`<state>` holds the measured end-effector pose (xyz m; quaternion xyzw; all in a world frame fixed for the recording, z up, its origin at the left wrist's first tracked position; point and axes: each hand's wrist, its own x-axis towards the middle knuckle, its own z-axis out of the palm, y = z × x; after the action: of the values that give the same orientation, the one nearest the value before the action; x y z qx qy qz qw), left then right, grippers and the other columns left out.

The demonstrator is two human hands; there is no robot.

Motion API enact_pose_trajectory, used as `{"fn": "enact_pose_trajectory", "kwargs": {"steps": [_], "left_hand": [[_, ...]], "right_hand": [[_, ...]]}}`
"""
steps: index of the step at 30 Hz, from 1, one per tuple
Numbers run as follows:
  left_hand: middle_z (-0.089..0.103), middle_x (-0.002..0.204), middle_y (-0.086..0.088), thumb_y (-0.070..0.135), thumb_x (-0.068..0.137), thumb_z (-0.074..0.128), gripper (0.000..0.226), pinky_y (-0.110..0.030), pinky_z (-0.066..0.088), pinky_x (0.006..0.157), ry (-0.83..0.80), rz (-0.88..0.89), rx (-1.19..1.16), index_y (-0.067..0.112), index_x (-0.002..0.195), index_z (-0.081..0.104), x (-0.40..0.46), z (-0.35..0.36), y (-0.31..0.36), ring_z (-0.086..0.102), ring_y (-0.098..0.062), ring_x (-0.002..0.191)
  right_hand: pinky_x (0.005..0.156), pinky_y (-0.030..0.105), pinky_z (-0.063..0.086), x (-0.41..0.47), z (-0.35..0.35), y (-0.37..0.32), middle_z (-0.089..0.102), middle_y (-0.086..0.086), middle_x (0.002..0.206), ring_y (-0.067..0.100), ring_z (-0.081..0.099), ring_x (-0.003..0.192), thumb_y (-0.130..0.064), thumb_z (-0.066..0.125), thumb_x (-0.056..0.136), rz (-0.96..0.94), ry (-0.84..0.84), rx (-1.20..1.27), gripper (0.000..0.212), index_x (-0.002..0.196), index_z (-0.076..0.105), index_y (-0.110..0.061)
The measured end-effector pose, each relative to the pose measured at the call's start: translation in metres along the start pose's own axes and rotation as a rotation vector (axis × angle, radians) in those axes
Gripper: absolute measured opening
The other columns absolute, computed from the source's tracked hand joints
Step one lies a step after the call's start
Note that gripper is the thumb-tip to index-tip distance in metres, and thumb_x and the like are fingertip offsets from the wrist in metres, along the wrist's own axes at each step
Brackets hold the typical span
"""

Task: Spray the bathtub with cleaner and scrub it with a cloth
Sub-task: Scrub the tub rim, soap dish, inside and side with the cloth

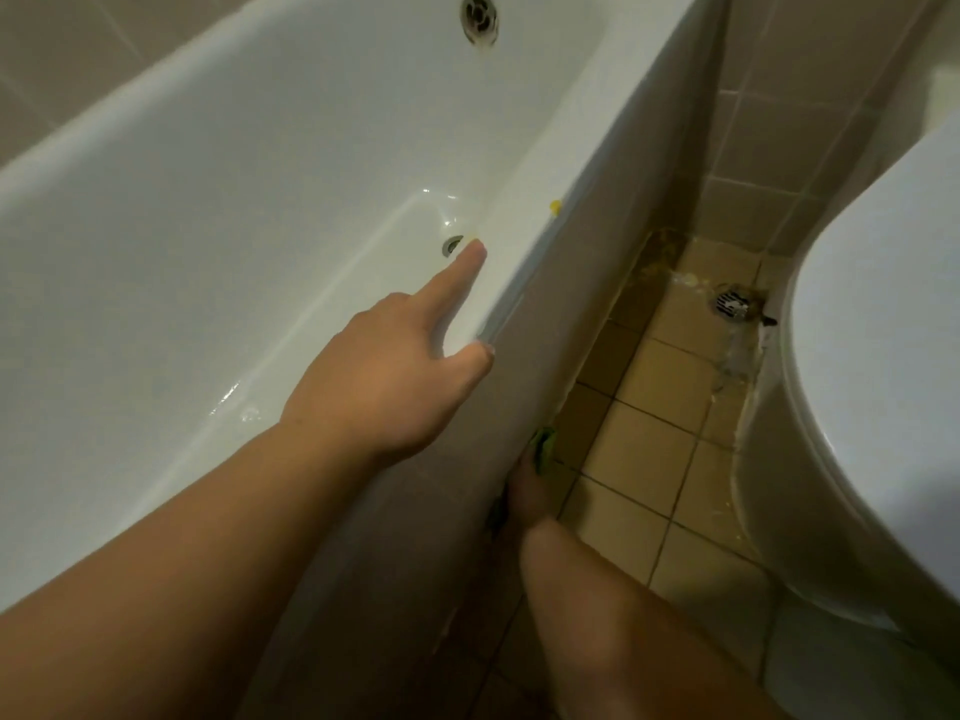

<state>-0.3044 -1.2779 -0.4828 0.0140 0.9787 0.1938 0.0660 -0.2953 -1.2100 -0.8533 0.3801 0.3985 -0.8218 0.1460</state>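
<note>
The white bathtub [218, 210] fills the left of the view, its drain [452, 245] at the bottom and the overflow fitting [479, 15] on the far end wall. My left hand [395, 366] rests on the near rim with fingers straight and reaching into the tub, the thumb on the rim's outer edge. My right hand [524, 493] is low down against the tub's outer side panel [597, 252] and holds a green cloth [545, 448] to it. Only bits of the cloth show around the hand. No spray bottle is in view.
A white toilet [883, 356] stands close on the right, leaving a narrow strip of tan tiled floor [639, 449]. A floor drain [732, 304] with grime and wet marks sits by the far corner. A small yellow bit [556, 206] lies on the tub rim.
</note>
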Motion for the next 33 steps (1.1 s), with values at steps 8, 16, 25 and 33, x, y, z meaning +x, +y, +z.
{"fn": "enact_pose_trajectory", "kwargs": {"steps": [8, 16, 25, 33], "left_hand": [[0.06, 0.132, 0.003, 0.068, 0.096, 0.038, 0.067, -0.033, 0.041, 0.085, -0.011, 0.0, 0.008, 0.073, 0.146, -0.006, 0.023, -0.003, 0.013, 0.057, -0.015, 0.107], [0.055, 0.142, 0.004, 0.065, 0.098, 0.035, 0.068, -0.029, 0.035, 0.088, -0.004, 0.012, 0.05, 0.067, 0.151, -0.008, 0.037, -0.001, 0.02, 0.051, -0.011, 0.108], [0.016, 0.152, 0.042, 0.058, 0.089, 0.025, 0.07, -0.013, 0.024, 0.099, 0.005, 0.077, -0.057, 0.061, 0.155, 0.002, 0.042, -0.001, 0.019, 0.028, 0.007, 0.142], [0.035, 0.147, 0.036, 0.058, 0.092, 0.02, 0.061, -0.013, 0.025, 0.1, 0.016, 0.081, -0.102, 0.066, 0.152, 0.011, 0.053, -0.002, 0.023, 0.031, 0.015, 0.128]], "right_hand": [[0.103, 0.006, 0.037, -0.12, 0.087, -0.173, 0.039, -0.007, 0.142, -0.013, 0.046, 0.117, -0.048, 0.056, 0.1, -0.691, 0.008, -0.249, 0.066, 0.159, 0.031, -0.03], [0.105, 0.01, 0.037, -0.112, 0.099, -0.216, 0.045, 0.007, 0.15, -0.001, 0.048, 0.13, -0.04, 0.062, 0.097, -0.772, 0.068, -0.127, 0.062, 0.153, 0.044, -0.019], [0.094, 0.007, 0.046, -0.154, 0.131, -0.245, 0.047, -0.007, 0.123, -0.016, 0.051, 0.115, -0.027, 0.069, 0.095, -1.143, 0.137, -0.079, 0.045, 0.137, 0.061, -0.013], [0.089, 0.019, 0.049, -0.149, 0.112, -0.22, 0.055, 0.011, 0.12, 0.009, 0.06, 0.106, -0.054, 0.06, 0.081, -0.881, 0.092, 0.008, 0.058, 0.118, 0.065, -0.01]]}}
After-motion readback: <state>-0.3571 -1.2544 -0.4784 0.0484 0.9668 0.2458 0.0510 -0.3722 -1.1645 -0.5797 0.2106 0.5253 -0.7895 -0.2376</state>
